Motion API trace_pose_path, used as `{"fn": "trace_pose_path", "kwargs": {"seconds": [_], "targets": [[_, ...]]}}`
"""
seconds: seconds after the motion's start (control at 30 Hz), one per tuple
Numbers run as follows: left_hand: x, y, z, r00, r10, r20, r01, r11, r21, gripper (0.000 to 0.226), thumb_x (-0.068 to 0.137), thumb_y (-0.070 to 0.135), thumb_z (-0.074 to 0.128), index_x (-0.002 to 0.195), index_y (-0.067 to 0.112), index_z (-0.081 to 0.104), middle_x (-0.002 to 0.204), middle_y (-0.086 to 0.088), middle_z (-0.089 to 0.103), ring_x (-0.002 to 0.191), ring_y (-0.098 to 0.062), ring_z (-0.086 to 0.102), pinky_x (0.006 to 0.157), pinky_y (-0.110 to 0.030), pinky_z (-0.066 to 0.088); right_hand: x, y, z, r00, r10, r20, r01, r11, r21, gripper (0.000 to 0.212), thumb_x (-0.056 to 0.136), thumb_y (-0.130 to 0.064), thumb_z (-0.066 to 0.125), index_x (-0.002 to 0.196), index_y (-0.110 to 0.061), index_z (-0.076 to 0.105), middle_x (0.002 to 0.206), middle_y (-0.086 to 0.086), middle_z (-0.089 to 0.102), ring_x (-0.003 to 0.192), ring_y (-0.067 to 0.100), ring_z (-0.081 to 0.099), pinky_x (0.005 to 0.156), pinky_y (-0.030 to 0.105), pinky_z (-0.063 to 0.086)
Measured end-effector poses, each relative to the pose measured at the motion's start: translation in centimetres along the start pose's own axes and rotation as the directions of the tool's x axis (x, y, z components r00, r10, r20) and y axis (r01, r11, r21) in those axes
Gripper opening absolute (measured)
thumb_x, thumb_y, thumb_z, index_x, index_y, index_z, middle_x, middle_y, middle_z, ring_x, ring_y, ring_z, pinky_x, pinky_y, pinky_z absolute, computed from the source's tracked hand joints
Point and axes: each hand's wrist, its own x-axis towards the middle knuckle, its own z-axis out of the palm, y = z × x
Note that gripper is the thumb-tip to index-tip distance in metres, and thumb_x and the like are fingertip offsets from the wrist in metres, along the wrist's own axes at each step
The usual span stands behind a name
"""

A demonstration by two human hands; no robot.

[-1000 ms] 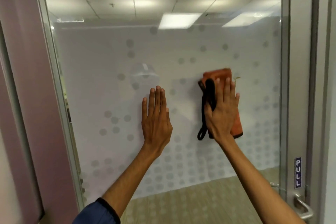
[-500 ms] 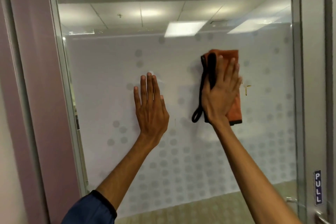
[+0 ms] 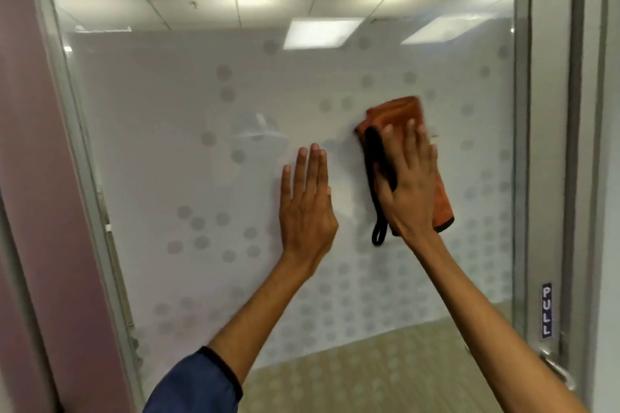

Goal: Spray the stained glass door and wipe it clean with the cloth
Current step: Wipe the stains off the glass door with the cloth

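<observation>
Flat-fingered hands met the glass door (image 3: 201,144). Left hand (image 3: 307,208) seemingly braced it; right hand (image 3: 411,188), at three o'clock, pressed the cloth (image 3: 399,111).

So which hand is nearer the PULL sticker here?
Right. The right hand, pressing the cloth to the glass, is up and left of the PULL sticker; the left hand lies flat on the glass farther left.
</observation>
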Motion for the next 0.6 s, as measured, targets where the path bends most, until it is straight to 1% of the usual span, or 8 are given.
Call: {"fn": "trace_pose_path", "kwargs": {"seconds": [0.07,0.13,0.2,0.27,0.37,0.47,0.53,0.6], "targets": [[0.0,0.0,0.1,1.000,-0.027,0.006,0.027,1.000,0.014,0.058,0.103,0.012,0.034,0.157,0.005,0.015,0.166,-0.009,0.013,0.154,-0.023,0.006,0.126,-0.041,0.001,-3.1,2.9,-1.3,0.994,-0.061,0.091,0.066,0.996,-0.051,0.075,0.088,-0.020,0.055,0.156,-0.029,0.026,0.166,0.005,0.014,0.155,0.023,0.008,0.125,0.051,0.006],[-0.1,-0.3,0.1,1.000,-0.026,0.013,0.025,0.999,0.047,0.058,0.103,0.012,0.032,0.157,0.005,0.011,0.166,-0.008,0.009,0.154,-0.023,0.003,0.126,-0.041,-0.001,-2.5,5.3,-2.2,0.994,0.078,0.074,-0.074,0.996,-0.054,0.073,0.089,-0.025,0.051,0.157,-0.029,0.022,0.167,0.005,0.015,0.155,0.025,0.007,0.124,0.056,0.004],[0.0,0.0,0.2,0.999,-0.041,0.019,0.040,0.998,0.038,0.058,0.104,0.014,0.029,0.157,0.005,0.008,0.167,-0.009,0.005,0.154,-0.023,0.001,0.126,-0.041,-0.003,1.0,5.7,-2.4,0.960,0.280,-0.012,-0.280,0.960,0.019,0.068,0.098,-0.038,0.042,0.158,-0.026,0.015,0.167,0.003,0.013,0.155,0.024,0.003,0.124,0.055,-0.001],[-0.1,0.8,0.5,0.998,-0.062,0.022,0.061,0.997,0.037,0.057,0.105,0.015,0.026,0.157,0.005,0.006,0.167,-0.009,0.003,0.154,-0.023,-0.001,0.126,-0.041,-0.003,3.9,4.8,-2.2,0.935,0.343,-0.086,-0.339,0.939,0.062,0.067,0.101,-0.045,0.038,0.159,-0.020,0.014,0.167,0.004,0.012,0.155,0.021,0.002,0.125,0.051,-0.003],[-0.3,1.9,1.2,0.997,-0.083,0.011,0.082,0.996,0.032,0.057,0.105,0.014,0.026,0.157,0.005,0.007,0.166,-0.011,0.004,0.154,-0.024,0.000,0.126,-0.040,-0.004,1.9,3.2,-1.3,0.987,0.147,-0.061,-0.145,0.989,0.038,0.064,0.100,-0.026,0.049,0.158,-0.020,0.023,0.167,0.007,0.011,0.156,0.023,0.003,0.126,0.044,-0.001],[-0.2,2.5,1.3,0.994,-0.106,0.003,0.106,0.994,0.028,0.056,0.105,0.015,0.025,0.157,0.005,0.007,0.166,-0.012,0.005,0.154,-0.025,0.002,0.125,-0.042,-0.003,-4.7,4.7,-1.6,0.995,-0.047,0.082,0.046,0.999,0.019,0.080,0.080,-0.002,0.057,0.154,-0.018,0.033,0.165,0.011,0.017,0.155,0.028,0.009,0.125,0.052,0.010],[-0.5,2.2,1.3,0.996,-0.090,0.023,0.089,0.995,0.040,0.056,0.105,0.015,0.025,0.157,0.005,0.006,0.166,-0.011,0.004,0.154,-0.025,0.001,0.125,-0.041,-0.003,-7.2,7.3,-2.6,0.993,-0.014,0.119,0.011,1.000,0.029,0.088,0.072,0.002,0.058,0.153,-0.021,0.034,0.165,0.013,0.020,0.155,0.028,0.012,0.124,0.055,0.012],[-0.5,1.9,1.2,0.997,-0.069,0.035,0.067,0.996,0.051,0.056,0.105,0.014,0.026,0.157,0.005,0.006,0.167,-0.010,0.004,0.154,-0.023,-0.001,0.125,-0.039,-0.005,-6.0,8.8,-3.1,0.988,0.141,0.070,-0.145,0.987,0.065,0.087,0.078,-0.002,0.055,0.156,-0.025,0.026,0.166,0.011,0.018,0.155,0.027,0.008,0.125,0.053,0.006]]}}
